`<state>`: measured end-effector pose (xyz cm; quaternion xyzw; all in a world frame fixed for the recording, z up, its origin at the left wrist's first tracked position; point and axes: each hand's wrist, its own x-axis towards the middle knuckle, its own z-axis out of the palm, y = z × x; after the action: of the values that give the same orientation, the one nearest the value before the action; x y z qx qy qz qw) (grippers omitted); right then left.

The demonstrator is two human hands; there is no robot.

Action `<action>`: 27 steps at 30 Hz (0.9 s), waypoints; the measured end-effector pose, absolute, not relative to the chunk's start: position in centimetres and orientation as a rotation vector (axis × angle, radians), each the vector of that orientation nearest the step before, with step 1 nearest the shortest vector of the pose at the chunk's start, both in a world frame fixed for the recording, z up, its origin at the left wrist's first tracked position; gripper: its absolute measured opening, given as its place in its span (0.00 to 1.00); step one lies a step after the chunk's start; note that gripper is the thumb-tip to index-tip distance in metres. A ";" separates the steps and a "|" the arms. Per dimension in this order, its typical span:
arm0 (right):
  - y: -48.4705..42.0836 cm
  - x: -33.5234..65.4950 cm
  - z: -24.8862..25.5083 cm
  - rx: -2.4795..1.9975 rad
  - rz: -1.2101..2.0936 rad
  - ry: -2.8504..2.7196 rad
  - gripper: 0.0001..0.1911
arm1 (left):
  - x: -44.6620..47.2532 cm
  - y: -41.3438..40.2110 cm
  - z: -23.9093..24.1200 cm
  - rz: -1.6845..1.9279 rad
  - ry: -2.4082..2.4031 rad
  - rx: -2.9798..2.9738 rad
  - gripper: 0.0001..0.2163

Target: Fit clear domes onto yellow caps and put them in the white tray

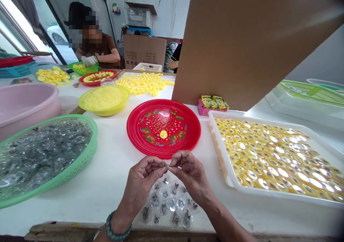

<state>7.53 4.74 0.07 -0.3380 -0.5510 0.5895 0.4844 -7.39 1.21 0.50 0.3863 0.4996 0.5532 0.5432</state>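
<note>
My left hand (142, 181) and my right hand (189, 174) meet fingertip to fingertip in front of the red tray. Both are closed in a pinch around something tiny between them, too small to name. Below them, several clear round plastic pieces (164, 208) with dark printed figures lie on the white table. Just beyond my fingers is the round red tray (134, 136) with a flower pattern, and one small yellow piece (163, 134) rests on it.
At left stand a green basket (92, 136) of clear pieces, a pink basin (29, 98) and a yellow bowl (104, 107). A white tray (228, 177) of yellow pieces is at right. Behind, a cardboard sheet (236, 44) leans. Across the table sits a gloved person (107, 50).
</note>
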 end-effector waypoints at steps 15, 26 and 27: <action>6.0 8.7 0.8 -0.894 1.236 -1.678 0.04 | -7.4 1.6 0.8 1.126 1.280 1.096 0.10; 7.3 7.6 -0.6 -1.139 0.676 -1.932 0.12 | -6.5 5.7 -0.2 1.265 1.165 0.766 0.09; 7.4 7.4 -1.0 -1.165 0.598 -1.918 0.11 | -6.2 6.0 -0.3 1.275 1.155 0.741 0.08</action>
<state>7.40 7.41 -0.96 -0.4602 -0.7575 0.2363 0.3983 -6.18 6.04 -0.29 0.3187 0.4967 0.5483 0.5925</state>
